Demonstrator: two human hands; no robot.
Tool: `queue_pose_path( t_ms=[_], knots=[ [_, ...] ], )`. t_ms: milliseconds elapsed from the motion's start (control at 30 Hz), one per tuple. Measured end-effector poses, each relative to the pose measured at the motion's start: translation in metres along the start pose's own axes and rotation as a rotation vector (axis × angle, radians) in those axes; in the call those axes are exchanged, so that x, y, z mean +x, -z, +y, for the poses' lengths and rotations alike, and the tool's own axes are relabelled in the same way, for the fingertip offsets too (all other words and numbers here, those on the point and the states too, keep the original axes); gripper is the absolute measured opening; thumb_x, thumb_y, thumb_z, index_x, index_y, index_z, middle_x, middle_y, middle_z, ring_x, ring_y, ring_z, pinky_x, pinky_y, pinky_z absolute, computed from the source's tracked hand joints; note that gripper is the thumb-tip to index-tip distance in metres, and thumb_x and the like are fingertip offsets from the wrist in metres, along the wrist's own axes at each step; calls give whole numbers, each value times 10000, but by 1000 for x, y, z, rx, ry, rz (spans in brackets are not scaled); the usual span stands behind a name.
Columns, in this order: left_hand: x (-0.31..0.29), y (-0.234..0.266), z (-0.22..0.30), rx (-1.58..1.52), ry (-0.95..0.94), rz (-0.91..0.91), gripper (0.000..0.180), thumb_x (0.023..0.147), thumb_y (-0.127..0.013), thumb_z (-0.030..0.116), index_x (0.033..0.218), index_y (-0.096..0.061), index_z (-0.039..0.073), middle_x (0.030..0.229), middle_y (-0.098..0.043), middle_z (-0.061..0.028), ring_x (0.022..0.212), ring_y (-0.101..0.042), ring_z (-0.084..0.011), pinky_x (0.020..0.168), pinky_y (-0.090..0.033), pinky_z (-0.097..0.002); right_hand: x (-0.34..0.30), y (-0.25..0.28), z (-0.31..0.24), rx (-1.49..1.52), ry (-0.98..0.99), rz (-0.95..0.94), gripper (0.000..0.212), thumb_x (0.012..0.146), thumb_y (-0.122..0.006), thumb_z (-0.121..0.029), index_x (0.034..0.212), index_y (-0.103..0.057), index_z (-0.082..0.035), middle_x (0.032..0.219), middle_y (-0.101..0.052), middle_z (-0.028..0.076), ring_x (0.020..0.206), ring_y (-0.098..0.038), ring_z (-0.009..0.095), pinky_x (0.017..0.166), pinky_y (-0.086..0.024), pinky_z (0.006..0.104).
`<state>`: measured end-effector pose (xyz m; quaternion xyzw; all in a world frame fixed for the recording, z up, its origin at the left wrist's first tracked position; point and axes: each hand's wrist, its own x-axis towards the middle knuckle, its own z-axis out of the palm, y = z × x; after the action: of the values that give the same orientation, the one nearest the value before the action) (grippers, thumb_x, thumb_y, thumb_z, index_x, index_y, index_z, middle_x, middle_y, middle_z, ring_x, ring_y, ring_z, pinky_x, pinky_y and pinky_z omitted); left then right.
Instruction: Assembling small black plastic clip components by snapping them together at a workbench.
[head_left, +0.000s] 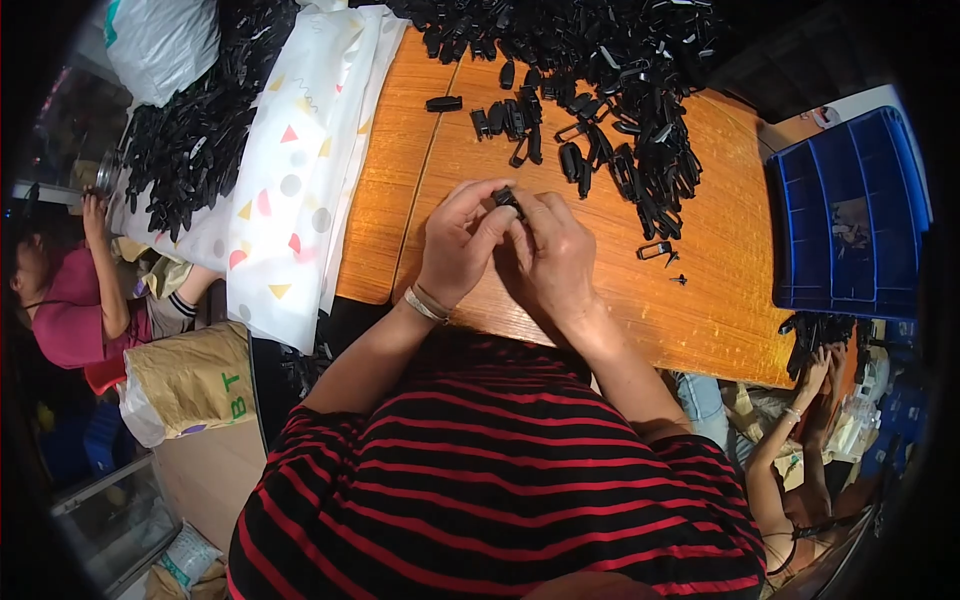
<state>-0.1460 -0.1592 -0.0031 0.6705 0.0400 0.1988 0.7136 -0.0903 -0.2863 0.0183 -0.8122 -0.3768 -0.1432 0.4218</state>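
Two hands [455,242] [557,255] hold one small black part [508,200]

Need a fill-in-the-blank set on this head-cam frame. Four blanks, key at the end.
1. The left hand and right hand hold a small plastic part coloured ____.
2. The wearer's pale band circles the ____ wrist.
3. The blue compartment tray is on the ____ side of the picture.
4. The wearer's black shirt has ____ stripes.

Missing words: black; left; right; red.
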Motion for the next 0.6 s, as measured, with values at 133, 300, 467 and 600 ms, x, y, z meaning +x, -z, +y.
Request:
queue_pose_path(
  t_ms=[133, 300, 467, 600],
  knots=[
    [1, -2, 3, 22, 81, 57, 176, 944, -537, 56, 1085, -613, -16, 894, -606, -25, 732, -570, -66, 648, -473, -196, -3, -6, 2, 41, -40, 22, 347, 795, -713, -114, 1107, -596, -17, 900, -587, 135, 718, -617, 309, 581, -501, 371],
    [3, 3, 5, -157, 182, -74, 220, 1000, -457, 158, 939, -606, 8, 786, -594, 3, 718, -543, -68, 660, -460, -213, -15, -15, 2, 263, -150, -132, 485, 813, -722, -184, 1223, -514, -30, 984, -598, 150, 800, -623, 309, 682, -515, 378],
    [8, 6, 3, -171, 237, -125, 271, 1005, -448, 201, 850, -576, 18, 735, -567, -3, 678, -520, -72, 630, -439, -220, -18, -22, -5, 382, -238, -100, 459, 842, -694, -177, 1231, -523, -5, 940, -607, 141, 816, -603, 269, 729, -499, 339],
    [13, 18, 6, -216, 402, -124, 283, 1000, -467, 229, 844, -582, 23, 731, -572, -13, 678, -535, -77, 626, -441, -220, -4, -14, 9, 345, -276, -323, 385, 830, -703, -214, 1125, -575, -3, 898, -605, 139, 779, -607, 265, 677, -500, 343]
  ],
)
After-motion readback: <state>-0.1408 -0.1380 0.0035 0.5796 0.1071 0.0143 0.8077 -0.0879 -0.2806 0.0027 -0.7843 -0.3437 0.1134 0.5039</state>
